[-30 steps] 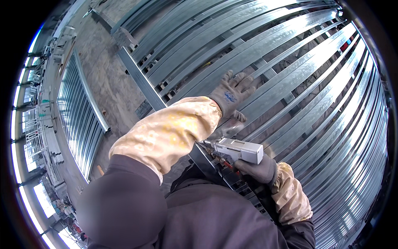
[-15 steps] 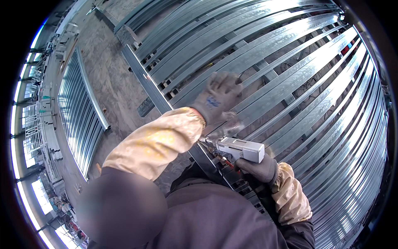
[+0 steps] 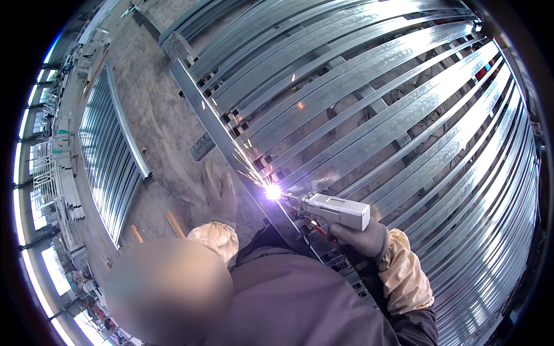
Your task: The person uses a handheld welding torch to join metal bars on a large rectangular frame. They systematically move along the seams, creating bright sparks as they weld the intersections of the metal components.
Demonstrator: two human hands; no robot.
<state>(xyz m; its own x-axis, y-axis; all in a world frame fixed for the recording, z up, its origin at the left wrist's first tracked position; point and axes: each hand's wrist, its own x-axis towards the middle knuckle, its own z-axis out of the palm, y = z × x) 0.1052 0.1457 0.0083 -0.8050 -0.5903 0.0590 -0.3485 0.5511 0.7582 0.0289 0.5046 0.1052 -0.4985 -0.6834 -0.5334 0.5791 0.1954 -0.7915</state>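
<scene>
My right hand point(image 3: 362, 237), in a dark grey glove, is wrapped round the handle of a silver box-shaped welding gun point(image 3: 337, 210). The gun's nozzle points left. A bright violet-white arc point(image 3: 272, 192) burns at its tip, on the joint between a long metal side rail point(image 3: 210, 124) and the ends of the crossing bars. Glare hides the spot itself. My left hand point(image 3: 220, 190), gloved as well, is off the frame to the left of the rail, its fingers stretched upward and holding nothing. A tan sleeve point(image 3: 214, 239) shows below it.
Many parallel galvanized bars point(image 3: 369, 124) spread out to the right and far side. Another slatted metal panel point(image 3: 109, 150) lies on the concrete floor point(image 3: 153, 98) at left. A short metal piece point(image 3: 202, 147) sits beside the rail. Sparks fly along the rail.
My left hand has moved from over the bars back to the left, beyond the rail. An arc and sparks have appeared at the gun's tip. My right hand stays almost still.
</scene>
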